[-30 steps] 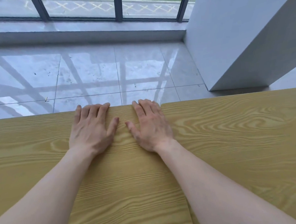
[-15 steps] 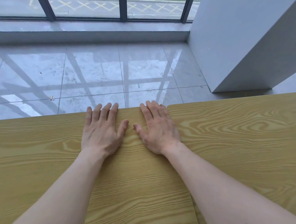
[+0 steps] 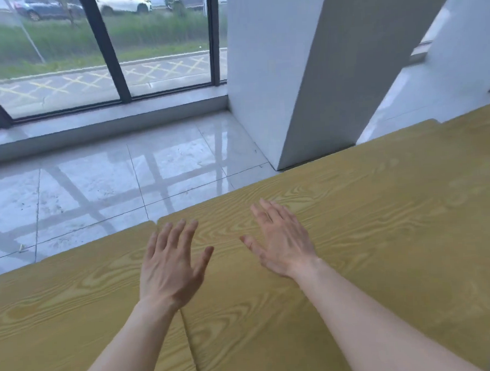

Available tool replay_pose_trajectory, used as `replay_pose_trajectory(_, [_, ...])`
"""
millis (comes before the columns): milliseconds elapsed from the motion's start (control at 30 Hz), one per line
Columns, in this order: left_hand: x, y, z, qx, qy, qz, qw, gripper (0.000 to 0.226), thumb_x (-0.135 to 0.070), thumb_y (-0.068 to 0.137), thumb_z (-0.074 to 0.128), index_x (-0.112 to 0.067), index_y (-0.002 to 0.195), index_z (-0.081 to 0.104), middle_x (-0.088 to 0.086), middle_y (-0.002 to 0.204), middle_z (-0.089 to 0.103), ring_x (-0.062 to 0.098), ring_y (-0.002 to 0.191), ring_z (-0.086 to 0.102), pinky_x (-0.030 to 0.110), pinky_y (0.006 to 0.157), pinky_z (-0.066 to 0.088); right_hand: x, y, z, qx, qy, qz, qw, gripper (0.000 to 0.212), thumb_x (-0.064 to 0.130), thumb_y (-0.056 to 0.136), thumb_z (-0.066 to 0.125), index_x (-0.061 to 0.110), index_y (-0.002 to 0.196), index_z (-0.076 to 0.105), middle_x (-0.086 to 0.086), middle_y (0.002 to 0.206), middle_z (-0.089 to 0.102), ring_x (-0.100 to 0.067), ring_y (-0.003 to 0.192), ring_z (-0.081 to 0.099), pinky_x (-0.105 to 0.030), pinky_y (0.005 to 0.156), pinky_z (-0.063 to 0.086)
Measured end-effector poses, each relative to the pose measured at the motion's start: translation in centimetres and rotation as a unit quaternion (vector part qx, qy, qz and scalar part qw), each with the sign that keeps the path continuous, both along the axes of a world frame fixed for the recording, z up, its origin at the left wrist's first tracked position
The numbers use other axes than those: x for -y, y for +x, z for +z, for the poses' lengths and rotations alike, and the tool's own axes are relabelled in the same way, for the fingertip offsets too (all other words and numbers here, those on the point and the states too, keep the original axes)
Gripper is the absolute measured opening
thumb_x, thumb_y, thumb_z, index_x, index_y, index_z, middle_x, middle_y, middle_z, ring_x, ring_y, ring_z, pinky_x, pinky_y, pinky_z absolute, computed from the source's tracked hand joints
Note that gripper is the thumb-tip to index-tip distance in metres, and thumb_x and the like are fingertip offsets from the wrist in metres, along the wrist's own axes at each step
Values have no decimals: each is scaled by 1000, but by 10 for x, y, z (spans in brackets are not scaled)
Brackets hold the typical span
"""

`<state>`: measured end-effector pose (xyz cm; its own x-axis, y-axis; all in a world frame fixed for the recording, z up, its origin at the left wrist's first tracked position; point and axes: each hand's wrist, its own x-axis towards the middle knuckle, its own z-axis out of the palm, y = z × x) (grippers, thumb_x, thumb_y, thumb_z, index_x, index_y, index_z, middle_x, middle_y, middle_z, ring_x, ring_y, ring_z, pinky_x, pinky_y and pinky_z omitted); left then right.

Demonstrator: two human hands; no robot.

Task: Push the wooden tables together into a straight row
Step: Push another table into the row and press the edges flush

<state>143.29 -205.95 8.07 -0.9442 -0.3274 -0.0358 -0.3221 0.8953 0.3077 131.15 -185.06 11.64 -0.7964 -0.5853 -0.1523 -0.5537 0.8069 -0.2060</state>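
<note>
two wooden benches: left bench (image 3: 60, 314), right bench (image 3: 382, 220), edges touching at seam (image 3: 186, 324) near white pillar (image 3: 289, 69); tiled floor (image 3: 96, 187) beyond. left hand (image 3: 168, 268), right hand (image 3: 280, 240): grip released, fingers spread.

Two wooden tables (image 3: 353, 222) butted edge to edge, glossy tiled floor (image 3: 96, 187)

- There is a single view, from a wide-angle camera worn on the person's head.
- It looks forward and down, tilted so the far edge of the desk (image 3: 352, 196) climbs toward the right.
- It sits close over the desk: both forearms enter from the bottom edge, with the left hand (image 3: 171, 263) and right hand (image 3: 280, 240) near mid-frame.
- Beyond the desk it takes in the tiled floor (image 3: 96, 187), a white pillar (image 3: 283, 70) and the window (image 3: 61, 53).
</note>
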Motion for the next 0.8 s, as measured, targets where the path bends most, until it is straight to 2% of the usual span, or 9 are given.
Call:
replay_pose_trajectory(67, [-68,-24,23,-11,7,-23,1000,80,-77,93,15,-34,160,28,-3,167,33,21,157,19,42,128,10,-72,-10,24,4,-7,-32,999,81,69,101,26,21,165,11,-5,174,7,-21,160,2,-37,128,2])
replay_pose_trajectory(167, [-179,-58,54,-23,4,-61,998,80,-77,93,16,-33,159,30,-3,165,36,21,155,23,43,127,16,-191,-23,56,5,-12,-76,997,95,79,90,11,21,165,15,-5,173,13,-22,160,6,-39,128,7])
replay_pose_trajectory(300, [-339,-104,89,-34,2,-126,991,80,-77,93,15,-34,159,30,-3,163,39,22,152,29,44,125,22,-363,-34,91,-4,-9,-144,990,82,71,99,22,21,164,19,-6,172,17,-23,159,12,-40,128,12])
replay_pose_trajectory(400, [-457,-134,113,-52,7,-184,982,78,-76,94,17,-33,158,31,-3,161,41,23,150,32,43,124,24,-484,-37,111,-22,0,-205,979,93,77,91,10,20,163,22,-7,171,22,-24,157,17,-40,127,16])
replay_pose_trajectory(500, [-563,-160,130,-59,4,-243,968,78,-76,94,17,-33,157,31,-2,161,41,23,150,33,42,124,23,-585,-36,123,-27,-18,-258,966,80,68,100,28,19,163,23,-6,171,22,-24,158,15,-41,128,15])
replay_pose_trajectory(600, [-657,-182,135,-55,0,-295,954,77,-76,94,16,-34,158,29,-3,161,40,22,150,32,41,124,22,-669,-34,127,-24,-20,-305,952,78,65,102,31,17,163,22,-7,171,20,-24,158,13,-41,128,12])
replay_pose_trajectory(667, [-715,-199,135,-54,3,-322,945,77,-76,94,15,-35,158,29,-4,161,41,22,149,33,41,123,23,-720,-36,124,-8,-18,-333,943,83,69,100,24,16,163,22,-6,172,19,-23,159,12,-39,128,9])
replay_pose_trajectory(800, [-819,-237,125,-45,11,-363,931,75,-75,96,19,-35,157,31,-5,159,43,21,147,35,41,122,25,-814,-52,117,2,-13,-376,927,116,87,77,-7,16,162,26,-6,170,25,-22,157,16,-37,127,9])
